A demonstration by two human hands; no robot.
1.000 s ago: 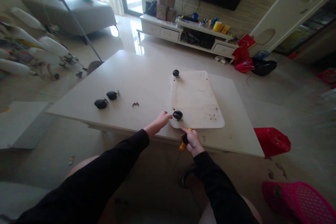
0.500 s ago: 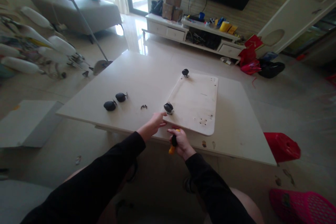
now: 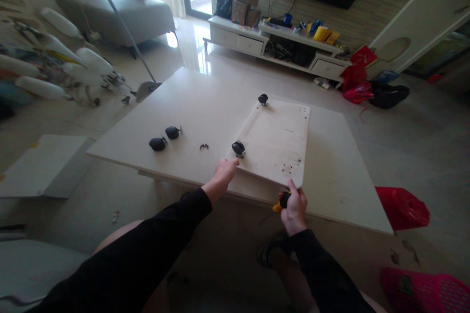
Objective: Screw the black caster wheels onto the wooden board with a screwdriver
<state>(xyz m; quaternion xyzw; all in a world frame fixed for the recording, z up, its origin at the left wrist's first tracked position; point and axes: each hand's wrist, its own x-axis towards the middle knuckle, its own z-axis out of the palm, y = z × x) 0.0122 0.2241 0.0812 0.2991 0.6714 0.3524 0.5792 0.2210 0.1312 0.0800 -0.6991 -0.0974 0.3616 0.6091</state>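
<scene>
A white board (image 3: 275, 132) with rounded corners lies on the table, black casters standing on its far left corner (image 3: 263, 100) and near left corner (image 3: 238, 148). Screw holes show at its right corners. My left hand (image 3: 224, 172) is closed on the near left corner, thumb on top beside the caster. My right hand (image 3: 294, 207) wraps round a screwdriver (image 3: 278, 207) with a yellow and black handle, its thumb at the board's near right corner. Two loose casters, one nearer (image 3: 157, 144) and one farther (image 3: 173, 132), lie to the left. Small dark screws (image 3: 204, 146) lie between them and the board.
The white table (image 3: 183, 102) ends just before my body. A red stool (image 3: 402, 208) stands by its right corner, a pink basket (image 3: 422, 288) below. A white box (image 3: 44, 164) is on the floor at left; a TV cabinet (image 3: 235, 39) stands against the far wall.
My right hand has moved right with the screwdriver, from near the left caster to the board's near right corner. My left hand now grips the near left corner.
</scene>
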